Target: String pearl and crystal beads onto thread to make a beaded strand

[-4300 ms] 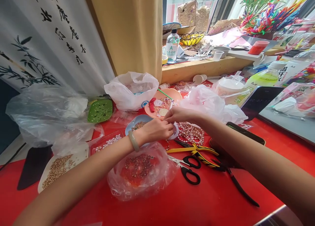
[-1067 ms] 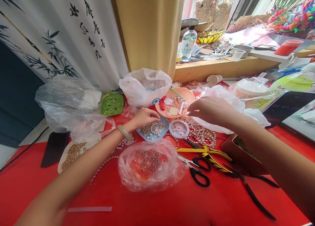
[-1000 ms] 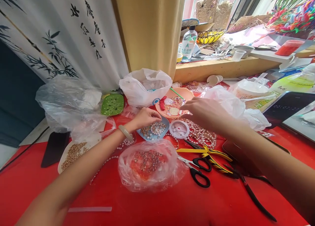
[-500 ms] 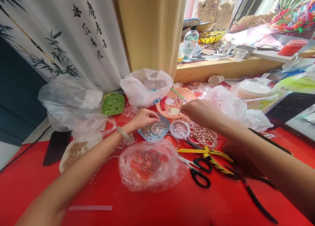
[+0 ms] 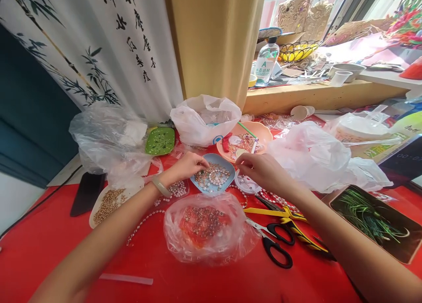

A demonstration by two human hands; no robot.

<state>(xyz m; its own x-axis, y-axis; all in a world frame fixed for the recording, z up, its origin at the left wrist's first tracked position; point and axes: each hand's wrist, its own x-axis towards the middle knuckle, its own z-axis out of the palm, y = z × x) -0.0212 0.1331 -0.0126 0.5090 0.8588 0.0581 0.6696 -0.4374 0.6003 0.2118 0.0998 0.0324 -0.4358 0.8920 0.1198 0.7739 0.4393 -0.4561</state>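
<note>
My left hand (image 5: 189,166), with a pale bangle (image 5: 161,187) on its wrist, hovers at the left edge of a blue dish (image 5: 217,158) of pearly and gold beads (image 5: 214,175). Its fingertips are pinched together; whatever they hold is too small to make out. Across the dish, my right hand (image 5: 255,166) is also pinched, above a round white container (image 5: 249,187) and by the near rim of a peach plate (image 5: 264,136). Any thread or bead in those fingers cannot be made out. That plate holds small beads, a red piece and a green stick (image 5: 245,129).
A clear bag of reddish beads (image 5: 204,224) lies in front. Black-handled scissors (image 5: 278,250) and yellow-handled pliers (image 5: 292,217) lie right of it, partly under my right forearm. Gold beads fill a white tray (image 5: 114,204) at left, near a phone (image 5: 87,194). Plastic bags (image 5: 206,118) stand behind.
My right hand has come down and left from over the peach plate, closer to my left hand. The left hand stays pinched by the blue dish. The view has shifted slightly.
</note>
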